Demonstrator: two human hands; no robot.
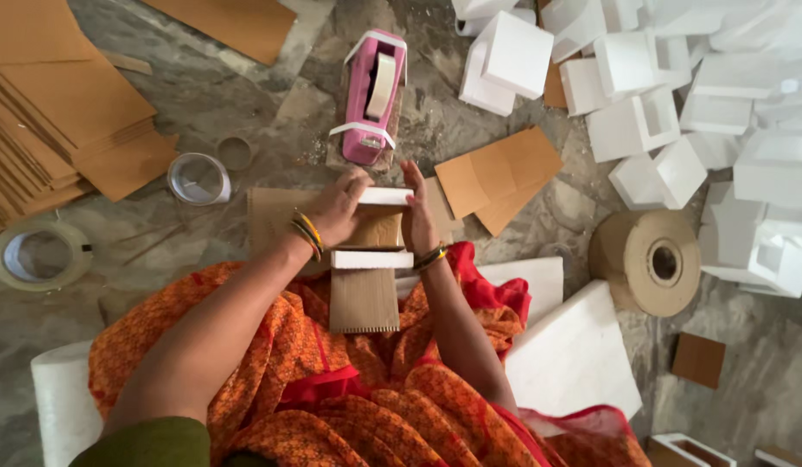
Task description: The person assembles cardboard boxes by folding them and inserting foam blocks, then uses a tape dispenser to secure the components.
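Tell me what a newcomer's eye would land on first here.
Probably the pink tape dispenser at top centre, just beyond both hands. The left hand and right hand grip a white foam strip on corrugated cardboard. White foam blocks pile up at upper right.

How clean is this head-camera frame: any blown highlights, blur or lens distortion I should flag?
Head view: the white foam blocks at upper right are overexposed, edges washing together; the left hand and right hand on the foam strip look slightly soft; light is diffuse, with only faint shadows; the pink tape dispenser reads clearly; wide-angle stretch shows toward the corners.
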